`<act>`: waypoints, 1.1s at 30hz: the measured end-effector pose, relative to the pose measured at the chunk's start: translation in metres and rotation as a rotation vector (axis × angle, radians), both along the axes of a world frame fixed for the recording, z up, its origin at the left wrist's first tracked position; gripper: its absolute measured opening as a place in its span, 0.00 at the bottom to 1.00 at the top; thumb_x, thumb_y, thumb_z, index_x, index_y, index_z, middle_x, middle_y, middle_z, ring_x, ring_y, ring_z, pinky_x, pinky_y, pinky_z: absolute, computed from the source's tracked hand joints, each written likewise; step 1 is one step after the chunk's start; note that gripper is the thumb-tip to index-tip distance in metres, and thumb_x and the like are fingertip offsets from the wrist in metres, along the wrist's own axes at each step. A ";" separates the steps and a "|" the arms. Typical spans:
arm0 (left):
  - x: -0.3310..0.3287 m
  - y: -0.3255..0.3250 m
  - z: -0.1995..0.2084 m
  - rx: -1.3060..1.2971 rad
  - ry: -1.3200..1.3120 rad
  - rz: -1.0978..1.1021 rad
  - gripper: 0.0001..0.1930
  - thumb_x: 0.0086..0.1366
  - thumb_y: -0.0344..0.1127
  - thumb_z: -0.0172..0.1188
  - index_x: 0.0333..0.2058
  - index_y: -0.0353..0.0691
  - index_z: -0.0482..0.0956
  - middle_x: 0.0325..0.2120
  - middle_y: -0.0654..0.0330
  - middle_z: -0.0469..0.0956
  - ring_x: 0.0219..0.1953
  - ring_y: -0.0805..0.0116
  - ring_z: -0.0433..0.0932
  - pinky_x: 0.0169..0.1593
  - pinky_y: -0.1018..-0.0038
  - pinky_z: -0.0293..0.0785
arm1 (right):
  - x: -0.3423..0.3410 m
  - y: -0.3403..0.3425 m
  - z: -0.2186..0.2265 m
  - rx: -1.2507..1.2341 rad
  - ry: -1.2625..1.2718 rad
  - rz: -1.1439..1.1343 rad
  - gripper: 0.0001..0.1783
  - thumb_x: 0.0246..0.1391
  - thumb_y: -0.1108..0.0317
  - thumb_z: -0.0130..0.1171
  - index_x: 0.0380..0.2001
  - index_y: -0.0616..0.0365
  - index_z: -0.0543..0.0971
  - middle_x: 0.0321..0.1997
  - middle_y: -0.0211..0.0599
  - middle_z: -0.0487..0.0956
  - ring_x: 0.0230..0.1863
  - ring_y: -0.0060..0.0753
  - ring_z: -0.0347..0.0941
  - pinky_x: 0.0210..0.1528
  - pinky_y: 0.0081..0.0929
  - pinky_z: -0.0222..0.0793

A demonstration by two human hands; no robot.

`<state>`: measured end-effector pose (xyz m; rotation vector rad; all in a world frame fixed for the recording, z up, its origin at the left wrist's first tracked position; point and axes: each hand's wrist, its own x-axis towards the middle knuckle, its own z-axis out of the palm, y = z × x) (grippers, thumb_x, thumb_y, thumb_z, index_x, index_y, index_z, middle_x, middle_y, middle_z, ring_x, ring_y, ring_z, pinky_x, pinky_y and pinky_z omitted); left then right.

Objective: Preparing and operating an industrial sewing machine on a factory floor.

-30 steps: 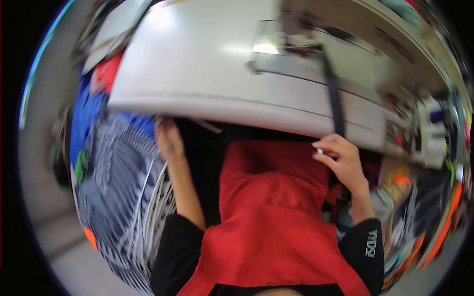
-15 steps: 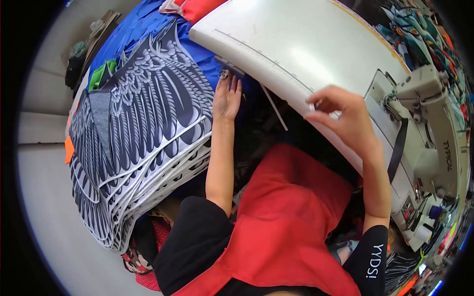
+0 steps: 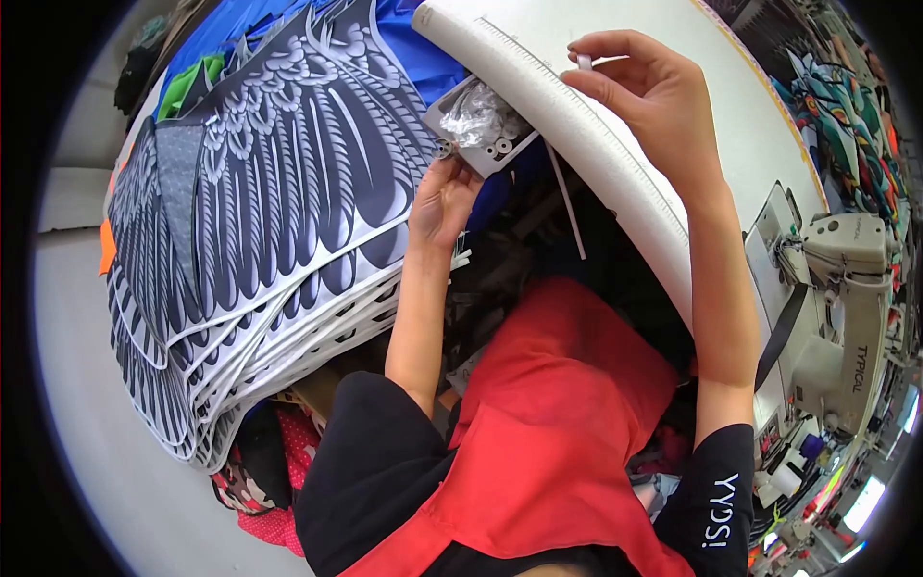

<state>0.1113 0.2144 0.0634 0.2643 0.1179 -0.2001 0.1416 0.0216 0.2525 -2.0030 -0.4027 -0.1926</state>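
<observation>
My left hand is palm up at a small, shallow metal drawer below the table's front edge. Its thumb and fingertips pinch a small round metal piece that looks like a bobbin case; the other fingers reach the drawer's near edge. Inside the drawer are a crumpled clear plastic bag and small metal bobbins. Over the white tabletop, my right hand is raised, thumb and fingers closed round a small whitish piece, too small to name surely.
To the left lies a thick stack of wing-printed fabric panels on blue cloth. A sewing machine stands on the right, with patterned cloth beyond. A thin white strip hangs under the table edge.
The drawer now shows pulled out from under the table, with its contents visible. My right hand has moved farther over the table, still pinching. The view has shifted.
</observation>
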 end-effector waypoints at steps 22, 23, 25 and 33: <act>-0.045 0.046 0.008 0.082 0.118 0.033 0.15 0.60 0.33 0.51 0.45 0.35 0.67 0.46 0.57 0.67 0.52 0.64 0.63 0.59 0.65 0.56 | 0.024 0.070 -0.072 -0.269 0.302 0.605 0.12 0.42 0.73 0.59 0.34 0.62 0.76 0.27 0.38 0.78 0.29 0.27 0.74 0.34 0.21 0.69; -0.045 0.046 0.009 0.079 0.118 0.033 0.15 0.60 0.33 0.51 0.45 0.35 0.67 0.46 0.57 0.67 0.52 0.64 0.63 0.59 0.65 0.56 | 0.024 0.076 -0.081 -0.370 0.313 0.684 0.13 0.41 0.73 0.59 0.34 0.62 0.76 0.27 0.41 0.78 0.29 0.31 0.74 0.35 0.23 0.69; -0.045 0.046 0.010 0.043 0.095 0.025 0.12 0.60 0.33 0.50 0.42 0.35 0.70 0.45 0.57 0.69 0.51 0.64 0.64 0.58 0.67 0.56 | 0.030 0.083 -0.099 -0.402 0.265 0.616 0.13 0.40 0.73 0.59 0.34 0.62 0.75 0.27 0.42 0.77 0.30 0.33 0.74 0.35 0.24 0.68; -0.046 0.048 0.006 0.011 0.057 0.019 0.11 0.60 0.33 0.50 0.40 0.37 0.72 0.42 0.60 0.71 0.49 0.67 0.66 0.56 0.70 0.58 | 0.058 0.083 -0.130 -0.559 -0.040 0.296 0.11 0.40 0.73 0.58 0.32 0.61 0.75 0.28 0.45 0.77 0.32 0.41 0.74 0.36 0.29 0.68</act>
